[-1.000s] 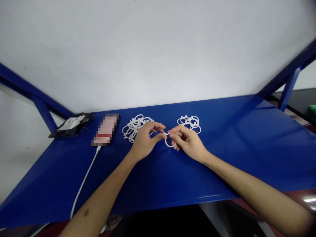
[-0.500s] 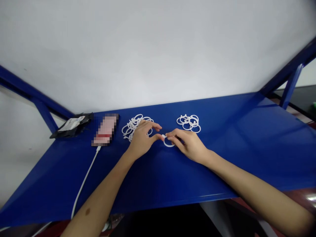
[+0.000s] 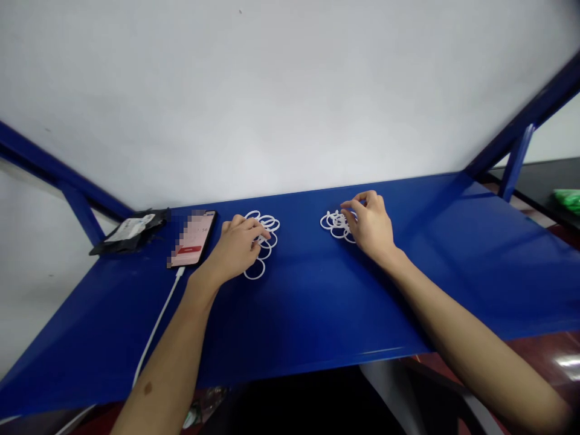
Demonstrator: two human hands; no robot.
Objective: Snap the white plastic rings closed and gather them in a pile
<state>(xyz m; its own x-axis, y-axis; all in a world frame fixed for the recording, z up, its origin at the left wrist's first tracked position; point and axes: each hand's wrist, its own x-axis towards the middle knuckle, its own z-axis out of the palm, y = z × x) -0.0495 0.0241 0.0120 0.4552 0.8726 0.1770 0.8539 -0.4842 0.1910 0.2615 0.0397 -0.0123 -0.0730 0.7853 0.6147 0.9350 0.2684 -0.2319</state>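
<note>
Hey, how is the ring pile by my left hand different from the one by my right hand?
The left ring pile is larger and looser, trailing toward the viewer; the right ring pile is smaller and tighter. The left hand lies over the left ring pile's edge; the right hand touches the right ring pile with fingertips. Both are white rings on the blue shelf.

Phone [image 3: 193, 238], white cable [image 3: 154, 332], black pouch [image 3: 129, 229]

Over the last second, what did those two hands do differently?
Both hands had pinched one white ring mid-table; they parted. The left hand moved left onto the left ring pile, the right hand moved away to the right ring pile. No ring remains between them. Phone, cable and black pouch stayed put.
</note>
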